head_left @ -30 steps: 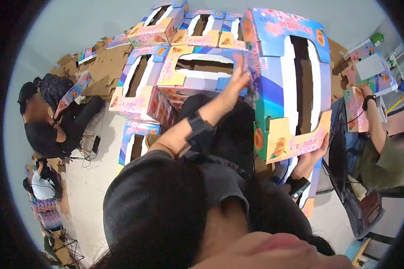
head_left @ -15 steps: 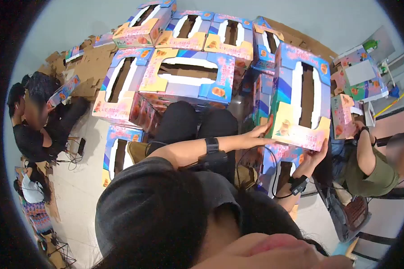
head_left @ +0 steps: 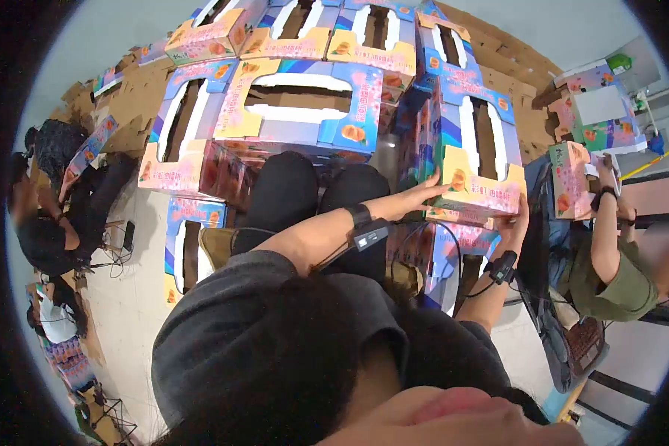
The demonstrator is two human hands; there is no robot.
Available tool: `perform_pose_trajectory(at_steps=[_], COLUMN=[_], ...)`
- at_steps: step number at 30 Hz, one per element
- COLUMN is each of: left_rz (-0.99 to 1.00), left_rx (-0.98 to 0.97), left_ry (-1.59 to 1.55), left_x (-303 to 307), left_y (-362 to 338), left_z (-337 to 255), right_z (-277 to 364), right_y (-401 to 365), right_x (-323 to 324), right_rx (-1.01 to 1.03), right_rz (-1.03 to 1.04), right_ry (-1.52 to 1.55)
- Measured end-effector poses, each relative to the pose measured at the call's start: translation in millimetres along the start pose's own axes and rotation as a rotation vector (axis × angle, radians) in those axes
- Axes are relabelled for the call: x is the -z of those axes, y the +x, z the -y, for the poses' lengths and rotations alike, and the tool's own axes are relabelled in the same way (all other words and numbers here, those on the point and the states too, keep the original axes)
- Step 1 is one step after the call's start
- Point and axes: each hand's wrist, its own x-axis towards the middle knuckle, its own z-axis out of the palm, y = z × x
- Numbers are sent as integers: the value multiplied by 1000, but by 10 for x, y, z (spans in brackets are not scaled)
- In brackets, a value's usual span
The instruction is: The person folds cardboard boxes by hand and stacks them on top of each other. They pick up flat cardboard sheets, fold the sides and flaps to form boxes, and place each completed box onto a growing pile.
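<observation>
A colourful cardboard fruit box [head_left: 483, 187], printed with peaches and with a long slot in its top, is between my two hands in front of me to the right. My left hand [head_left: 425, 192] presses against its left near corner. On the near right corner lies my right hand [head_left: 519, 220], partly hidden by the box. The box seems to sit on top of another printed box whose side shows at its left; its underside is hidden. Closer to me, below my hands, stands a further slotted box [head_left: 442, 256].
More slotted boxes [head_left: 297, 137] stand in stacks ahead and to the left. Flattened cardboard [head_left: 509, 63] lies behind. At the right a person in a green shirt [head_left: 609, 286] handles a box [head_left: 570, 182]. Another seated person [head_left: 44, 230] holds printed cardboard at the left.
The box in my hands has come down and tilted back, its top now level with its neighbours. My hands moved with it. The person at the right has shifted their box and arm.
</observation>
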Motion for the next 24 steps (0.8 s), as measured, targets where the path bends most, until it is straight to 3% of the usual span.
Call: perform_pose_trajectory(at_steps=[3, 7, 10, 13, 16, 19, 22, 24], left_rz=[-25, -61, -34, -28, 12, 145, 139, 161], left_rx=[50, 77, 60, 153, 176, 185, 277, 274], left_ry=[-8, 22, 128, 102, 65, 102, 220, 193], left_x=[-12, -77, -30, -78, -77, -28, -137, -101], left_y=[-21, -65, -29, -89, -81, -43, -148, -90], left_z=[-30, -88, -19, -100, -65, 8, -125, -31], right_z=[-32, -83, -13, -40, -43, -121, -179, -260], right_y=[-28, 3, 65, 44, -98, -22, -64, -49], right_x=[136, 195, 165, 46, -28, 45, 149, 173], right_rx=[-28, 191, 296, 322, 312, 289, 312, 467], right_rz=[-132, -200, -285, -363, -326, -435, -283, -291], right_ry=[-282, -581, -1132, -1353, -1363, -1440, -1269, -1227])
